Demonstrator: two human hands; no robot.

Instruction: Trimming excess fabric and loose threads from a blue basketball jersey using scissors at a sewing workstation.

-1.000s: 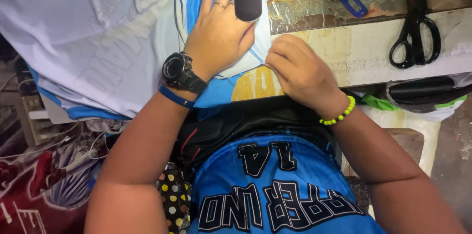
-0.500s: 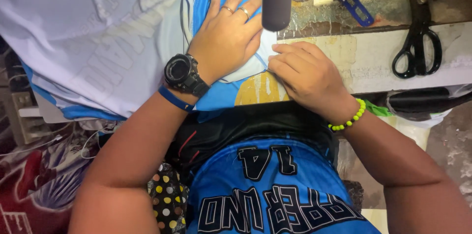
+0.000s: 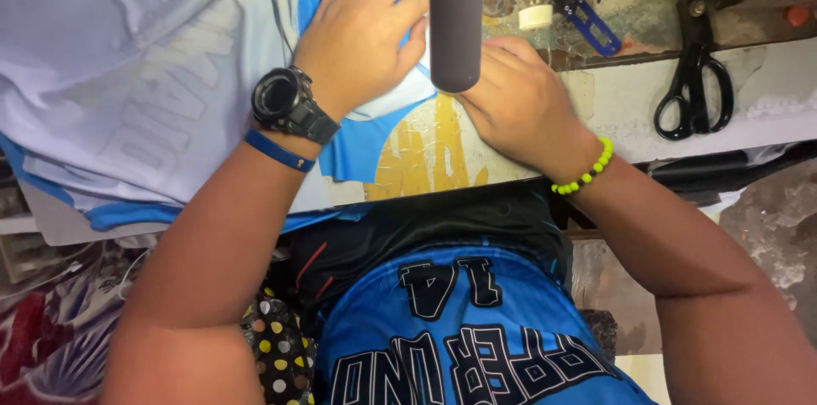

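Nearest me: my blue jersey with black lettering, filling the bottom of the view, a black garment bunched above it at the surface's edge. A spotted cloth sits beside my left forearm.

Left wrist carries a black watch and a blue band. Right wrist carries a bracelet of yellow-green beads.

My left hand lies flat, palm down, fingers spread, pressing on the blue fabric spread across the surface. It grips nothing; it only bears down on the cloth. Two rings show on its fingers.

My right hand rests palm down just beside the left, fingers curled toward the fabric's edge. The fingertips are hidden behind a dark cylinder that hangs in front of the view, so I cannot tell whether they pinch the cloth or just press it.

The blue fabric runs from under my left hand down to the near edge, next to a yellow patch on the surface. A large pale grey-white fabric with faint lettering covers the left side, touching the blue piece.

Further off, right: black scissors lying on the surface, well apart from my hands. Beyond my right hand, a small glass jar and a blue tool beside it.
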